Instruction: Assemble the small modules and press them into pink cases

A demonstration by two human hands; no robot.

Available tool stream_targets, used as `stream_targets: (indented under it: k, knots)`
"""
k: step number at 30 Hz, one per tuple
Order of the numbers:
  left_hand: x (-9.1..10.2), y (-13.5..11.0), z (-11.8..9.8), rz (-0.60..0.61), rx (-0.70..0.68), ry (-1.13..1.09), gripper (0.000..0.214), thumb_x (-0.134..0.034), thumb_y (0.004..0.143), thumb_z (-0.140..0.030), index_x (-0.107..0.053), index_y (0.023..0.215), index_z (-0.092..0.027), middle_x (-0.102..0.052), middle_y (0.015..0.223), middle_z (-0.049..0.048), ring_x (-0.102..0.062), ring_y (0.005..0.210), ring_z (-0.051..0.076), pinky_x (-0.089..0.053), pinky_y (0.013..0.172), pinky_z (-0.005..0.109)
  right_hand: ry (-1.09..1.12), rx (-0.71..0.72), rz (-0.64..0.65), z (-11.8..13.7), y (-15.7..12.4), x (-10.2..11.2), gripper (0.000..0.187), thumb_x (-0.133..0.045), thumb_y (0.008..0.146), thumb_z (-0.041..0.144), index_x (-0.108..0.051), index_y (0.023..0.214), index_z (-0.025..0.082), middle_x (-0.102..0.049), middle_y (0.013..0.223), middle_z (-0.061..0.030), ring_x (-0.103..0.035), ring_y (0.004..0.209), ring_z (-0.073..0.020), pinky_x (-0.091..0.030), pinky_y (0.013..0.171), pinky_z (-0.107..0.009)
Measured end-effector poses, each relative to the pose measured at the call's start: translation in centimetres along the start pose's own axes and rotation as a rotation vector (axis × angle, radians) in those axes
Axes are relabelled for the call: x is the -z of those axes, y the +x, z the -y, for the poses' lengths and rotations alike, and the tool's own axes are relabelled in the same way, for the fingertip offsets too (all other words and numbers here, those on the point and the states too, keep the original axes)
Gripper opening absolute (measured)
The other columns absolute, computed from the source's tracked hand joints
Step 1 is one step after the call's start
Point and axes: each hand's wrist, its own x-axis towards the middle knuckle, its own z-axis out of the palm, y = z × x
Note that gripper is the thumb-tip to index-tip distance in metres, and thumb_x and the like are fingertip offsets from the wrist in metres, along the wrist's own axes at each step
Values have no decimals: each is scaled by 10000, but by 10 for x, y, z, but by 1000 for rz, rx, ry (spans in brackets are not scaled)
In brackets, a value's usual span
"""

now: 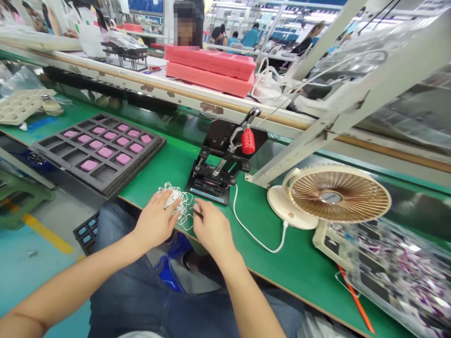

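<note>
A tangled heap of thin white rings [179,202] lies at the front edge of the green table. My left hand [157,220] is curled around the left side of this heap, with rings between its thumb and forefinger. Just right of the heap, my right hand [213,227] pinches a thin dark tool [197,213]; its exact kind does not show. Behind my hands stands a black hand-press fixture [214,164] with a red lever grip [248,142], apart from both hands.
Stacked dark foam trays [141,162] with pink pieces sit on the left. A beige fan [338,195] and its white cable [246,230] are on the right, beside a box of bagged parts [398,263]. Red foam blocks [209,70] rest on the shelf behind. People sit beyond.
</note>
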Motion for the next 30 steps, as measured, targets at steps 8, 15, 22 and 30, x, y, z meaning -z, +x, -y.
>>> stream_targets:
  k: [8, 15, 22, 30]
  knots:
    - [-1, 29, 40, 17, 135, 40, 473, -425, 1110, -321, -642, 1499, -165, -542, 1633, 221, -498, 1534, 388, -385, 1279, 609, 27, -82, -184, -28, -18, 7, 264, -517, 1083, 293, -766, 1127, 216, -786, 1060, -57, -739, 924, -236, -471, 746, -303]
    - [-4, 37, 29, 79, 144, 35, 668, -539, 1043, -621, -564, 1591, -242, -412, 1724, 218, -340, 1604, 487, -277, 1285, 702, -22, -81, -250, -46, -36, 0, 317, -478, 1102, 311, -774, 1065, 204, -801, 972, -63, -757, 834, -236, -433, 665, -305]
    - [-26, 95, 44, 101, 196, 16, 517, -433, 1109, -359, -555, 1595, -228, -416, 1732, 184, -352, 1616, 413, -247, 1320, 625, 38, 15, -388, -60, -58, 8, 381, -456, 1138, 422, -778, 1105, 222, -822, 999, -48, -786, 813, -223, -506, 637, -302]
    - [-52, 256, 54, 38, 214, -82, 448, -708, 1025, -373, -638, 1433, -202, -581, 1565, 145, -559, 1434, 360, -457, 1186, 647, 47, 115, -461, -89, -79, 4, 313, -531, 1113, 435, -781, 1194, 267, -828, 1118, -37, -822, 930, -247, -622, 681, -283]
